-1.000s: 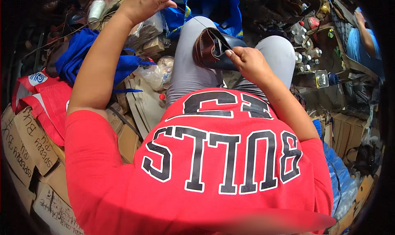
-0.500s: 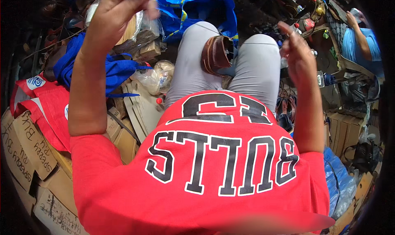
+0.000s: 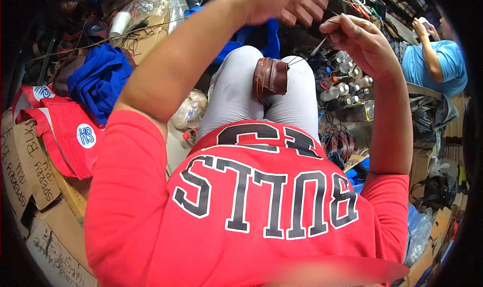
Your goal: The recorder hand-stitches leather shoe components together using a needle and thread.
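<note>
Leather piece (image 3: 275, 77), brown, curved, visibly stitched

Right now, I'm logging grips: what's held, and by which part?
A thin strand, pinched by the right hand, where along it unclear; left hand: cannot tell.

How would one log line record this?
left hand: raised, grip unclear | right hand: pinched, item unclear | brown leather piece: between gray-clad thighs | thin strand: at leather piece's edge

Brown leather workpiece (image 3: 271, 77) with stitched seam: positioned between the grey-trousered knees (image 3: 240, 68). Thin dark thread (image 3: 296, 61): crosses the right knee's top.
</note>
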